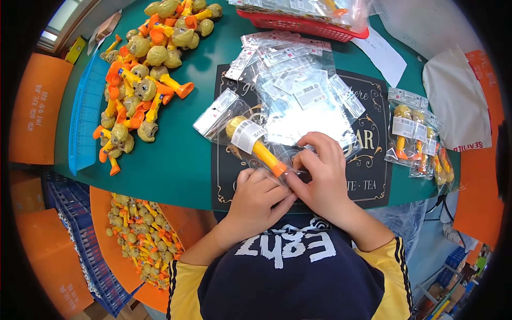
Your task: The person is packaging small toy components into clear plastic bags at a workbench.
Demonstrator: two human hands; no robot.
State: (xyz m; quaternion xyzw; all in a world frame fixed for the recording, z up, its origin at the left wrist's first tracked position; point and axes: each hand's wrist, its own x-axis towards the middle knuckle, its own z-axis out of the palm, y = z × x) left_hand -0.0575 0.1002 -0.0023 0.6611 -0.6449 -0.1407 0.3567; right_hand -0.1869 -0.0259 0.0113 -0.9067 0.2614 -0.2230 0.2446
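Note:
In front of me a toy (pixel 264 154) with a tan rounded head, yellow stem and orange end lies at a slant inside a clear plastic bag (pixel 213 113). A white label wraps the toy near its head. My left hand (pixel 260 200) is closed at the bag's near end, fingers curled, just below the orange tip. From the right, my right hand (pixel 321 172) pinches the same end, its thumb against the orange tip and its other fingers bent. The bag's edge between the two hands is partly hidden. Just beyond lies a heap of flat clear bags (pixel 298 88) with printed headers.
A black printed mat (pixel 226 181) lies on the green table (pixel 197 122). Loose toys (pixel 146 90) pile at left beside a blue tray (pixel 88 114). Bagged toys (pixel 409 133) lie right; a red basket (pixel 304 26) stands at the back. An orange bin (pixel 104 240) holds more toys below left.

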